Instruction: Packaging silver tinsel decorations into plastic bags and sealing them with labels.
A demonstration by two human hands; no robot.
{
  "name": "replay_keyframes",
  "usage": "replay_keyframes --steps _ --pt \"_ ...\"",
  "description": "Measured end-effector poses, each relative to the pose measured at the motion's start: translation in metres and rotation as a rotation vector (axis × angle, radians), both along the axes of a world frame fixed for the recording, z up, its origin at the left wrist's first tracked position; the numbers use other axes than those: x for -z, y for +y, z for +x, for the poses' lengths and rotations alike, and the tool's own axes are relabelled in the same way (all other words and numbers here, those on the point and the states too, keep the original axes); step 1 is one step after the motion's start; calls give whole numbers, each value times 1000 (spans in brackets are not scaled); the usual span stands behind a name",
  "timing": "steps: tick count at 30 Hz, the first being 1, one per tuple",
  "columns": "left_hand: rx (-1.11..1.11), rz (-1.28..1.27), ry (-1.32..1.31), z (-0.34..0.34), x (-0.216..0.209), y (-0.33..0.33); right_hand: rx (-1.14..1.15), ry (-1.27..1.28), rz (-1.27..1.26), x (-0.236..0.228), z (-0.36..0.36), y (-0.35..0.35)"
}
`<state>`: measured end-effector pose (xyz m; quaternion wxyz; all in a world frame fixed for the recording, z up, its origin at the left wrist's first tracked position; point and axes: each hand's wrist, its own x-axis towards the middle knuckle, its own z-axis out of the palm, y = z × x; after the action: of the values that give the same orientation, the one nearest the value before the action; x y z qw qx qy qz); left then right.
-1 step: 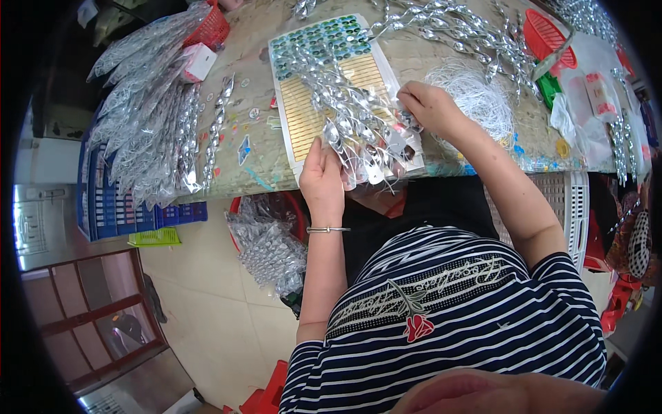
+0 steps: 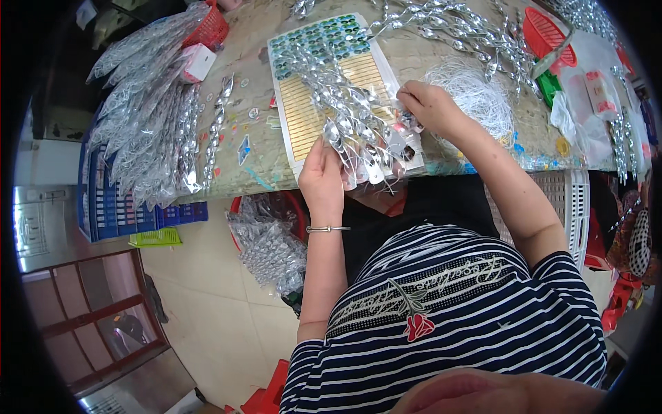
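Observation:
A bunch of clear packets with silver twisted pieces (image 2: pixel 355 134) lies fanned over a white sheet (image 2: pixel 307 103) that carries yellow rows and green stones. My left hand (image 2: pixel 321 181) grips the bunch's lower end at the table's front edge; a thin bangle sits on that wrist. My right hand (image 2: pixel 429 107) pinches the bunch's right side, fingers closed on a packet's card end. Both hands are over the patterned table (image 2: pixel 255 148).
A big heap of silver packets (image 2: pixel 148 117) covers the table's left. More lie at the back (image 2: pixel 455 27). White thread (image 2: pixel 479 93), a red basket (image 2: pixel 545 31) and a small white box (image 2: pixel 198 61) stand around. Below are a blue crate (image 2: pixel 117 207), a bag of packets (image 2: pixel 265 248) and a white crate (image 2: pixel 572 207).

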<state>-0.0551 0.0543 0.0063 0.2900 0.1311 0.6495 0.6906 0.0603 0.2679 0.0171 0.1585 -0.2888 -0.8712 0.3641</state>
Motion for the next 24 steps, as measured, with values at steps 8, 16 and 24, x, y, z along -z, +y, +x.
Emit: replay_keyframes --steps 8,16,24 --pt "-82 -105 243 -11 -34 -1 -61 -5 -284 -67 -6 -8" --pt "-87 -81 487 -58 -109 6 -354 191 -24 -138 -34 43" --pt "-77 -100 697 -105 -179 36 -301 57 107 -195 -79 78"
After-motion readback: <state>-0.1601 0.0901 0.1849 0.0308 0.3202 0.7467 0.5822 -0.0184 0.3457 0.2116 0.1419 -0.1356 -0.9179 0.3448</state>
